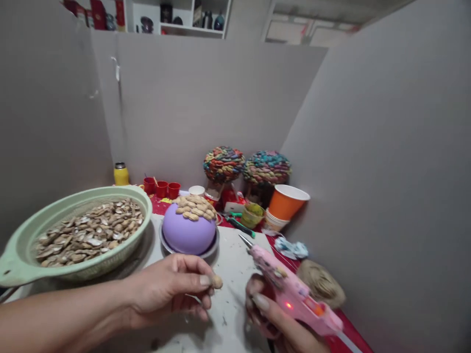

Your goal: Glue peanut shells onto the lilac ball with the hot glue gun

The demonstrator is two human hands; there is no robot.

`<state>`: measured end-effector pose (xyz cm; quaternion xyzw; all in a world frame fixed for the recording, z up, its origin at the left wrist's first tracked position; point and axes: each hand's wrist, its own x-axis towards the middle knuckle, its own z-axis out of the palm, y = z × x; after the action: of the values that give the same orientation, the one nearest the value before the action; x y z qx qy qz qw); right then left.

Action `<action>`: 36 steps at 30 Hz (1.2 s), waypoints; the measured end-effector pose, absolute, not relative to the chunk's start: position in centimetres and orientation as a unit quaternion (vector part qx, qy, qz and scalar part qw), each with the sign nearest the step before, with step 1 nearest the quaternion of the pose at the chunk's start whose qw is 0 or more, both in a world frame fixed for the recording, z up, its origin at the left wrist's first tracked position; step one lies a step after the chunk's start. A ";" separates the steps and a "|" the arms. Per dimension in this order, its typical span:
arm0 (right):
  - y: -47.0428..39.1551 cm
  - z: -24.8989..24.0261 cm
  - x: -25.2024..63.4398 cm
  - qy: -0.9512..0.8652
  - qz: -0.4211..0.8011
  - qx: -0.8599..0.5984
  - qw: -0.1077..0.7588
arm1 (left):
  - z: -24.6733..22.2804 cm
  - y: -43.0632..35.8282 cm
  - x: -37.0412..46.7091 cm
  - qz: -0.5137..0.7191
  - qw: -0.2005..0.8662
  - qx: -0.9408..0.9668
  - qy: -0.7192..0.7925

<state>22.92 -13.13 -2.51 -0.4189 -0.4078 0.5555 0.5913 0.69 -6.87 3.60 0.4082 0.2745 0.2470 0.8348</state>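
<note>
Between thumb and fingers, my left hand (pixel 167 289) pinches a small peanut shell (pixel 217 281) above the pale work board. My right hand (pixel 272 314) is wrapped round the handle of a pink hot glue gun (pixel 294 294), whose metal nozzle points up and to the left and whose red light glows. Beyond both hands a purple balloon (pixel 189 230) sits in a grey metal bowl (pixel 216 247). Peanut shells (pixel 195 207) cover its top and far right side in overlapping rows; the near side is bare purple.
At left stands a green colander (pixel 145 215) full of shell halves. Behind are red cups (pixel 162 189), a yellow bottle (pixel 121 174), two colourful shell-covered domes (pixel 267 167), green-handled pliers (pixel 241 226) and an orange paper cup (pixel 289 202). Twine (pixel 321 282) lies at right. Grey panels (pixel 206 98) enclose the table.
</note>
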 end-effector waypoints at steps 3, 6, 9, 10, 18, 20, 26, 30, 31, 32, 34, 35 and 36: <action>-13.2 -2.6 23.2 -0.446 0.539 -0.430 0.571 | 2.1 -7.2 3.3 0.218 0.863 0.385 0.242; -13.0 -2.5 23.7 -0.508 0.517 -0.436 0.534 | 1.3 -7.1 4.8 0.216 0.875 0.372 0.221; -12.8 -2.0 23.9 -0.539 0.509 -0.440 0.506 | 0.9 -6.8 5.4 0.221 0.876 0.371 0.214; -12.7 -1.7 23.9 -0.543 0.507 -0.442 0.503 | 0.8 -6.7 5.5 0.221 0.876 0.371 0.215; -12.0 -1.2 23.7 -0.552 0.567 -0.400 0.463 | -0.1 -6.0 4.8 0.180 0.872 0.382 0.248; -11.9 -1.4 23.7 -0.554 0.571 -0.400 0.454 | -0.3 -5.9 4.7 0.176 0.869 0.388 0.251; -12.0 -1.7 23.4 -0.535 0.608 -0.399 0.431 | -0.9 -5.6 4.8 0.161 0.865 0.404 0.251; -12.3 -1.3 23.4 -0.536 0.591 -0.413 0.440 | -0.7 -5.7 4.8 0.163 0.861 0.412 0.249; -12.4 -1.2 23.4 -0.534 0.585 -0.417 0.447 | -0.7 -5.8 4.8 0.166 0.861 0.411 0.247; -12.5 -1.1 23.5 -0.534 0.579 -0.421 0.450 | -0.6 -5.8 4.8 0.167 0.861 0.411 0.247; -12.6 -1.0 23.6 -0.548 0.574 -0.426 0.435 | -0.6 -5.9 4.8 0.173 0.860 0.411 0.250; -12.7 -0.9 23.7 -0.556 0.571 -0.427 0.427 | -0.6 -5.9 4.8 0.175 0.859 0.411 0.251; -12.7 -0.9 23.7 -0.563 0.570 -0.425 0.422 | -0.7 -5.9 4.8 0.175 0.859 0.411 0.252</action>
<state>23.65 -12.72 -0.90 -0.4250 -0.5626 0.5696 0.4224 4.78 -5.89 -0.71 0.4112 0.2515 0.1748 0.8585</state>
